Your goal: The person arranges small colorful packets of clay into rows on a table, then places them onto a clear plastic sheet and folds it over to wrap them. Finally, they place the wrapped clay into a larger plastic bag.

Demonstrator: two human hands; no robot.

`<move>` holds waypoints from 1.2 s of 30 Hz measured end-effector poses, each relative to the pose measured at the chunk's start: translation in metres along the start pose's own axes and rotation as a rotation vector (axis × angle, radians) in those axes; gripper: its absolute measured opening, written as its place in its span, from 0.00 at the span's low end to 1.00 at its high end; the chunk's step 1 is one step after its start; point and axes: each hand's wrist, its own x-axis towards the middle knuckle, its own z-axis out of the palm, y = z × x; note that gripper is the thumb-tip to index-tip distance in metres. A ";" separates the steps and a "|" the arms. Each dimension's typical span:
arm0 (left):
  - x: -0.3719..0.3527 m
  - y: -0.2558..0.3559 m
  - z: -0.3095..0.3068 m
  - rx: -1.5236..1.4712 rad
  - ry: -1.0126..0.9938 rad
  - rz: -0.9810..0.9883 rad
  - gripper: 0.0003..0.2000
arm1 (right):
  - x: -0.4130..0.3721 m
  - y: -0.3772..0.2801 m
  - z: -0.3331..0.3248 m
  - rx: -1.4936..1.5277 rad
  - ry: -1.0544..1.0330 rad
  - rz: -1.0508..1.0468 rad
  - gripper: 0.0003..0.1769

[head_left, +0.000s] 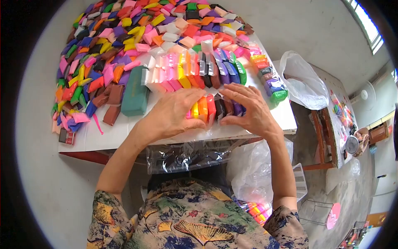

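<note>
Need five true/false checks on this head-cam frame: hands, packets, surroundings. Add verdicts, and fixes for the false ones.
1. The left hand and right hand are at opposite ends of a short row of packets. True.
2. The green block is at the right end, as pictured, of the longer row. False: it is at the left end.
3. The loose pile is all one colour. False: pink, yellow, blue, orange and others are mixed.
4. In the short row, the yellow packet is nearer the left hand than the right. True.
5. The shirt is plain. False: it is patterned.
</note>
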 end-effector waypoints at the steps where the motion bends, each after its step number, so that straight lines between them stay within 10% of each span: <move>1: -0.001 0.001 0.002 -0.011 0.018 0.018 0.35 | -0.001 0.001 0.003 0.038 -0.007 0.014 0.42; 36: 0.012 -0.007 0.012 0.047 -0.004 0.245 0.29 | -0.003 0.013 0.024 0.025 0.214 -0.068 0.24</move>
